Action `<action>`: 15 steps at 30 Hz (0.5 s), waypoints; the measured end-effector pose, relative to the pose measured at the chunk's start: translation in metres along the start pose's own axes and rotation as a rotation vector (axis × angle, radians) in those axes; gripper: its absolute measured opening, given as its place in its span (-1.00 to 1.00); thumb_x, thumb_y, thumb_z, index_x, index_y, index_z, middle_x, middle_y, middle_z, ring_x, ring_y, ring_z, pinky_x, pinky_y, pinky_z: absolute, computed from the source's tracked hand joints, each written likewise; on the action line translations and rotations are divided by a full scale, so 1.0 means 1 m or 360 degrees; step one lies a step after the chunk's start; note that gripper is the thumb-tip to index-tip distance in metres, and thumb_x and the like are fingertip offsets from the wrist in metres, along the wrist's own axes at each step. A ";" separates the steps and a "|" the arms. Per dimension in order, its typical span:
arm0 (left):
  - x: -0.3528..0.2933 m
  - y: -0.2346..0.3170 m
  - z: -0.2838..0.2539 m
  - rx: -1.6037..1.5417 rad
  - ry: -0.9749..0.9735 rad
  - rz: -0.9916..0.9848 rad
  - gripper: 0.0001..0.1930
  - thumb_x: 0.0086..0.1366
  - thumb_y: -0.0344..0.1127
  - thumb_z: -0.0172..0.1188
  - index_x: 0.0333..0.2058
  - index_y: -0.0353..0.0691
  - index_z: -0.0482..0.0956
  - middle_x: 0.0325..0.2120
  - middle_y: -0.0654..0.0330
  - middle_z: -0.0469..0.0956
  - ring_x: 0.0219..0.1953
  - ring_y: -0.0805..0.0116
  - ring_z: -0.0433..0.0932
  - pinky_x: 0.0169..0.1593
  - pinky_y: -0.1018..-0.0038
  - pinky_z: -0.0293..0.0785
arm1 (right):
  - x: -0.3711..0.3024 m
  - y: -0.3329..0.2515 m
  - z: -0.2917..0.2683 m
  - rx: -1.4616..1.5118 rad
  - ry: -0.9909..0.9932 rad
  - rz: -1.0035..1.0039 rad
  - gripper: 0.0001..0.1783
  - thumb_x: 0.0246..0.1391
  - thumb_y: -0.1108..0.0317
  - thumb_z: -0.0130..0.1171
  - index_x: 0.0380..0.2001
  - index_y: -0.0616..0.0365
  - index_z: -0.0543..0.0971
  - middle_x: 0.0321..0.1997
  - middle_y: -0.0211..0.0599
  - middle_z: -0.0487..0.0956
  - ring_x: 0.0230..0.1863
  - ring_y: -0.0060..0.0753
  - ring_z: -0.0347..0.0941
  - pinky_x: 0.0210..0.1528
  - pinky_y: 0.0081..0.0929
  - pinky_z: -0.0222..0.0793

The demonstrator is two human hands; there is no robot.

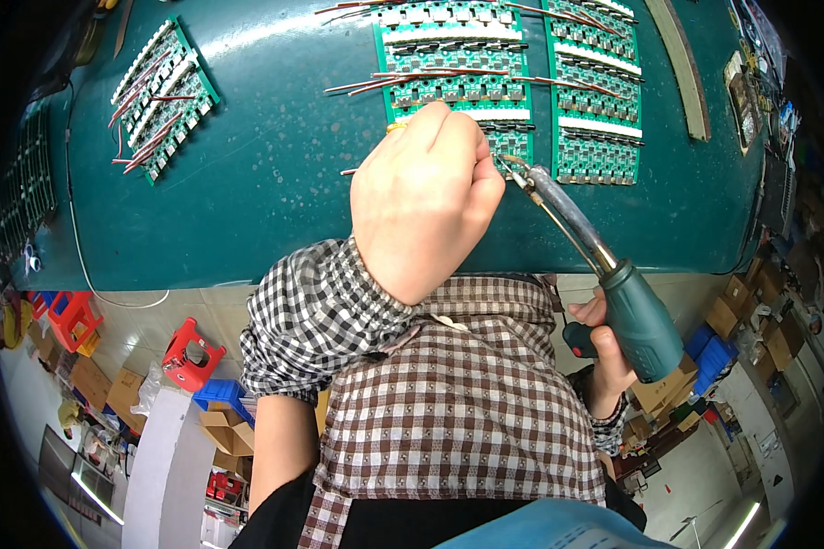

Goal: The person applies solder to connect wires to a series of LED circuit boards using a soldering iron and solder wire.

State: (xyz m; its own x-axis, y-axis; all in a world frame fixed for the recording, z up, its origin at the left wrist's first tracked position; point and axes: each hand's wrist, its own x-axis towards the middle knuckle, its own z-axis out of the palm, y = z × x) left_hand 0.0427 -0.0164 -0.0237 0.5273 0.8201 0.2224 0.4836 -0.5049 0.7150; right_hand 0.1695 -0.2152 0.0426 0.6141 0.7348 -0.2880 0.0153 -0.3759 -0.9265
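My right hand (611, 360) grips the green handle of a soldering gun (645, 320). The metal barrel slants up and left, so the hot tip sits right by the fingertips of my left hand (421, 201). That hand is closed in a pinch over the near edge of a green circuit board panel (453, 90); what the fingers hold is hidden beneath them. Red and dark wires (421, 78) lie across this panel, and a short red wire end pokes out left of my wrist. A second board panel (598, 151) lies close by on the right.
Another wired board panel (163, 102) lies tilted at the left of the green table (275, 174). A wooden strip (682, 69) rests at the far right. A white cable (78, 220) hangs over the left edge. Red stools (190, 357) and cardboard boxes stand on the floor.
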 end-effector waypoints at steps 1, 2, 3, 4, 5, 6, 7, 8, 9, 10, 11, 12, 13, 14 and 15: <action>0.000 0.000 0.000 0.0000 0.0000 0.0000 -0.84 -0.10 -0.52 0.25 -0.56 -0.20 0.43 -0.59 0.27 0.42 -0.59 0.37 0.43 -0.50 0.47 0.37 | 0.001 0.000 -0.001 -0.0013 -0.0023 -0.0003 -0.41 -0.02 0.15 0.24 -0.17 0.57 0.42 -0.54 -0.22 0.40 -0.47 -0.31 0.40 -0.23 -0.22 0.50; 0.000 0.001 0.000 0.0002 0.0000 -0.0003 -0.84 -0.10 -0.52 0.25 -0.56 -0.20 0.43 -0.59 0.27 0.42 -0.59 0.37 0.43 -0.50 0.47 0.37 | 0.001 0.001 -0.001 -0.0027 -0.0045 -0.0006 -0.40 -0.01 0.15 0.24 -0.16 0.58 0.41 -0.54 -0.24 0.40 -0.47 -0.32 0.40 -0.23 -0.22 0.50; 0.000 0.001 0.000 0.0005 -0.0001 -0.0005 -0.84 -0.10 -0.52 0.25 -0.55 -0.20 0.43 -0.59 0.27 0.42 -0.59 0.37 0.43 -0.50 0.47 0.37 | 0.000 0.001 -0.001 -0.0027 -0.0044 -0.0006 -0.40 -0.01 0.15 0.24 -0.16 0.58 0.41 -0.54 -0.24 0.40 -0.47 -0.32 0.40 -0.23 -0.22 0.50; 0.000 0.001 0.000 0.0004 -0.0001 -0.0005 -0.84 -0.10 -0.52 0.25 -0.55 -0.20 0.43 -0.59 0.27 0.42 -0.59 0.37 0.43 -0.50 0.47 0.37 | 0.000 0.001 -0.001 -0.0029 -0.0037 0.0000 -0.39 -0.01 0.15 0.24 -0.14 0.59 0.40 -0.54 -0.25 0.40 -0.48 -0.33 0.40 -0.24 -0.23 0.49; 0.000 0.002 0.000 0.0017 0.0003 -0.0008 -0.84 -0.10 -0.52 0.25 -0.56 -0.20 0.43 -0.59 0.27 0.42 -0.59 0.37 0.43 -0.49 0.47 0.37 | -0.001 0.002 -0.001 -0.0029 -0.0032 0.0007 -0.38 0.00 0.15 0.24 -0.13 0.59 0.39 -0.55 -0.25 0.39 -0.48 -0.34 0.40 -0.24 -0.23 0.49; 0.000 0.002 -0.001 0.0030 0.0007 -0.0010 -0.84 -0.10 -0.51 0.25 -0.56 -0.20 0.43 -0.59 0.27 0.42 -0.59 0.37 0.43 -0.49 0.47 0.37 | -0.001 0.002 -0.001 -0.0028 -0.0034 0.0007 -0.38 0.00 0.15 0.24 -0.13 0.59 0.39 -0.55 -0.25 0.39 -0.48 -0.34 0.40 -0.24 -0.23 0.49; -0.001 0.002 -0.001 0.0032 0.0008 -0.0011 -0.84 -0.10 -0.51 0.25 -0.56 -0.20 0.43 -0.59 0.27 0.42 -0.59 0.37 0.43 -0.49 0.47 0.37 | -0.001 0.003 -0.001 -0.0022 -0.0031 0.0010 -0.37 0.00 0.14 0.24 -0.12 0.60 0.38 -0.55 -0.26 0.39 -0.49 -0.34 0.39 -0.24 -0.24 0.49; 0.000 0.002 -0.001 0.0031 0.0007 -0.0009 -0.84 -0.10 -0.51 0.25 -0.56 -0.20 0.43 -0.59 0.27 0.42 -0.58 0.37 0.44 -0.49 0.47 0.37 | -0.002 0.002 -0.001 -0.0018 -0.0025 0.0014 -0.36 0.00 0.14 0.24 -0.11 0.60 0.38 -0.56 -0.26 0.39 -0.49 -0.35 0.39 -0.24 -0.25 0.48; 0.000 0.002 -0.001 0.0030 0.0007 -0.0007 -0.84 -0.10 -0.51 0.25 -0.56 -0.20 0.43 -0.59 0.27 0.42 -0.58 0.37 0.44 -0.49 0.47 0.37 | -0.001 0.002 -0.001 -0.0019 -0.0025 0.0015 -0.36 0.00 0.14 0.24 -0.11 0.60 0.38 -0.56 -0.26 0.39 -0.49 -0.35 0.39 -0.24 -0.25 0.48; 0.000 0.002 -0.001 0.0029 0.0007 -0.0008 -0.84 -0.10 -0.51 0.25 -0.56 -0.20 0.43 -0.59 0.27 0.42 -0.58 0.37 0.44 -0.49 0.47 0.37 | -0.001 0.001 0.000 -0.0022 -0.0026 0.0013 -0.37 0.00 0.14 0.24 -0.12 0.60 0.38 -0.56 -0.26 0.39 -0.49 -0.35 0.39 -0.24 -0.25 0.48; 0.000 0.002 -0.001 0.0033 0.0011 -0.0006 -0.84 -0.10 -0.51 0.25 -0.56 -0.20 0.42 -0.59 0.27 0.42 -0.58 0.37 0.44 -0.49 0.47 0.37 | -0.001 0.000 0.000 -0.0025 -0.0027 0.0012 -0.38 0.00 0.15 0.24 -0.13 0.59 0.39 -0.56 -0.26 0.39 -0.49 -0.35 0.39 -0.24 -0.25 0.48; 0.000 0.002 -0.001 0.0038 0.0014 -0.0004 -0.84 -0.10 -0.52 0.25 -0.56 -0.20 0.42 -0.59 0.27 0.43 -0.58 0.37 0.44 -0.49 0.47 0.37 | 0.000 0.000 0.000 -0.0025 -0.0027 0.0013 -0.38 0.00 0.15 0.24 -0.13 0.59 0.39 -0.56 -0.26 0.39 -0.49 -0.35 0.39 -0.24 -0.25 0.48; 0.000 0.002 -0.001 0.0038 0.0014 -0.0005 -0.84 -0.10 -0.52 0.25 -0.56 -0.20 0.42 -0.59 0.27 0.43 -0.58 0.37 0.44 -0.49 0.47 0.37 | 0.000 0.000 0.000 -0.0038 -0.0041 0.0006 -0.39 0.00 0.15 0.24 -0.15 0.59 0.40 -0.56 -0.26 0.40 -0.49 -0.35 0.39 -0.24 -0.25 0.48; 0.000 0.002 0.000 0.0039 0.0012 -0.0004 -0.84 -0.10 -0.52 0.25 -0.56 -0.20 0.42 -0.58 0.27 0.43 -0.58 0.37 0.45 -0.49 0.47 0.38 | 0.001 0.000 0.000 -0.0052 -0.0054 -0.0001 -0.41 -0.01 0.15 0.24 -0.16 0.58 0.41 -0.55 -0.26 0.40 -0.49 -0.34 0.40 -0.24 -0.25 0.48; 0.000 0.002 0.000 0.0039 0.0010 -0.0003 -0.84 -0.10 -0.52 0.25 -0.55 -0.20 0.42 -0.58 0.28 0.43 -0.58 0.37 0.45 -0.49 0.48 0.38 | 0.001 0.000 0.000 -0.0053 -0.0054 -0.0001 -0.41 -0.01 0.15 0.24 -0.16 0.58 0.41 -0.55 -0.26 0.40 -0.49 -0.34 0.40 -0.24 -0.25 0.48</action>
State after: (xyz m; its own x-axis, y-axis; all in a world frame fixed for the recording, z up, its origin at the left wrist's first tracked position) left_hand 0.0436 -0.0173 -0.0227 0.5219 0.8228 0.2250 0.5019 -0.5095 0.6989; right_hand 0.1705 -0.2143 0.0425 0.5870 0.7535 -0.2961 0.0421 -0.3936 -0.9183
